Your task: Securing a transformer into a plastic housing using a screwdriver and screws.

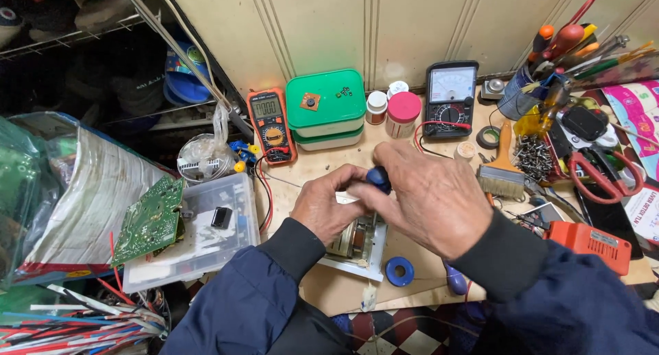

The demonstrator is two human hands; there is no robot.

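Note:
My right hand (429, 194) grips a dark blue screwdriver handle (378, 177) from above, near the middle of the wooden bench. My left hand (328, 203) is beside it, fingertips touching the handle or the part below. Under both hands lies a small metal device in a white frame (362, 249), mostly hidden. The tool's tip is out of sight.
An orange digital multimeter (271, 124), stacked green-lidded boxes (325, 108) and a black analogue meter (449, 98) line the back. A paintbrush (503, 170), red scissors (604, 176), a tool cup (525, 94), an orange box (590, 242), blue tape roll (399, 271) and a clear box with a green circuit board (149, 218) surround me.

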